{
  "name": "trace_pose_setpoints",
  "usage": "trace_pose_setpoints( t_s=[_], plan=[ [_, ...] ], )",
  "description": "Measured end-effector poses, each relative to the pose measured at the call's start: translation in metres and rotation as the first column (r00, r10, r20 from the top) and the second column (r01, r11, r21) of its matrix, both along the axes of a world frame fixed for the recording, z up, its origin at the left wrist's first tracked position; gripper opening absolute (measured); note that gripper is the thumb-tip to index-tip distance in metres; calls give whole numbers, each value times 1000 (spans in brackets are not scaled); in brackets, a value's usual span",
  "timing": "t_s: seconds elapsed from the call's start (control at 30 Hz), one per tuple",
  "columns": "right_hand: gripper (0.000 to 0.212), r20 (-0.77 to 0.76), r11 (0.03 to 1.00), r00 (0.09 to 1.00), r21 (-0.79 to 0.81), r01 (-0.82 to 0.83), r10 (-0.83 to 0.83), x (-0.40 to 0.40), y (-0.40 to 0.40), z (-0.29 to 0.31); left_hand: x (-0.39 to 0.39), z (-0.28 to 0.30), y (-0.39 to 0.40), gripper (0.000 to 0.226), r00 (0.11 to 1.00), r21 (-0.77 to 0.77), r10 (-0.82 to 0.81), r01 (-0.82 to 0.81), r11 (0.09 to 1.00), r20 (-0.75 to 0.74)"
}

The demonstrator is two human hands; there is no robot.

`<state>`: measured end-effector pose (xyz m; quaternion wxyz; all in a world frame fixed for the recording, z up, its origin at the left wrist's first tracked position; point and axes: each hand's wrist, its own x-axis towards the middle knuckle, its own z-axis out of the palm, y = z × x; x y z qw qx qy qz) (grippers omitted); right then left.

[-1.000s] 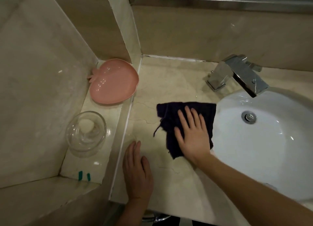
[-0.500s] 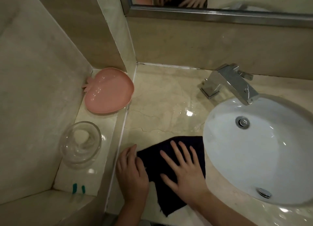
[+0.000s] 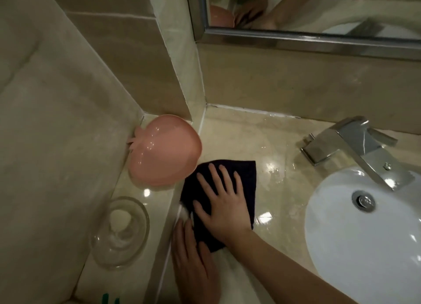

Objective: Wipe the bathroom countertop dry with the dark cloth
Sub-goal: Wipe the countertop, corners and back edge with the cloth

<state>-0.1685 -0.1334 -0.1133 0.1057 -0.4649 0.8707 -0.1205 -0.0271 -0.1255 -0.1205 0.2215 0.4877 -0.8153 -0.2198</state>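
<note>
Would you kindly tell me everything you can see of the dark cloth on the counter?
The dark cloth is a soft, navy-to-black fabric, spread flat and slightly rumpled on the beige marble countertop, beside the raised ledge. The right hand presses on it with fingers spread; the left hand rests flat on its near corner. Its far-left corner sits by the pink dish; shiny wet patches lie just to its right.

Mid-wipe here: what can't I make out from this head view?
- Countertop under the dark cloth: covered, dryness unknown.
- Left hand: wrist cut off by the bottom edge.
- Sink basin: right part cut off by the frame edge.
- Green item: cropped at the bottom, unidentifiable.
</note>
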Motion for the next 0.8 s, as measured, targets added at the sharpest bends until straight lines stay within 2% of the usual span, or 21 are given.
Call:
trace_pose_setpoints(
  t_s=[0.1,0.2,0.4,0.67,0.8],
  plan=[
    [66,9,1000,1000,-7,23,-23,-25,-39,0,-4,-4,-1,49,999,-42,35,-34,999,7],
    [66,5,1000,1000,-24,15,-15,-41,-56,-1,-5,-6,-2,48,1000,-81,-4,4,997,-1],
    [65,4,997,998,-55,-57,57,-73,-51,-1,-3,-10,-2,46,1000,-133,-15,14,991,-4],
    [65,-64,975,973,-40,218,-220,-156,7,0,1,-4,0,47,999,-87,-48,50,995,17],
    [63,-85,957,953,-7,290,-290,-171,29,0,2,2,1,48,999,-11,-45,46,999,28]
  ],
)
